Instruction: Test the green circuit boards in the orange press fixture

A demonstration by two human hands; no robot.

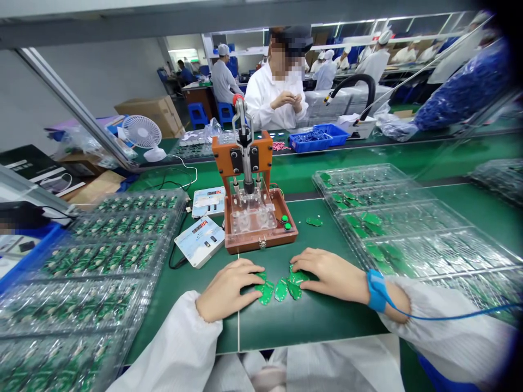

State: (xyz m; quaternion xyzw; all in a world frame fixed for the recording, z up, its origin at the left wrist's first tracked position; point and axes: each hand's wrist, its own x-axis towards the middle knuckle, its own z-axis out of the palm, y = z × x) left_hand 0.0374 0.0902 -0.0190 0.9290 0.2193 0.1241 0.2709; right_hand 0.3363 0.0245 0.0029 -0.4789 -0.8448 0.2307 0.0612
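Note:
Both hands are low over the green table mat, each at a small group of green circuit boards. My left hand point(231, 288) has its thumb and fingers around the edge of some circuit boards point(267, 293) on the left. On the other side, my right hand point(329, 275), with a blue wrist strap point(376, 290), grips a small overlapping bunch of circuit boards point(295, 288). Between the two groups lies a single circuit board point(281, 289), apart from the fingers. Behind them stands an orange and brown press fixture point(261, 237) with a toggle clamp and clear plate.
Left stand trays of boards point(134, 253) and two display boxes point(200, 239). One loose board point(314, 221) lies right of the fixture. Clear trays point(441, 218) on the right hold some boards. Opposite sits a co-worker point(278, 92) behind blue bins point(312, 142); a white fan point(143, 133) stands back left.

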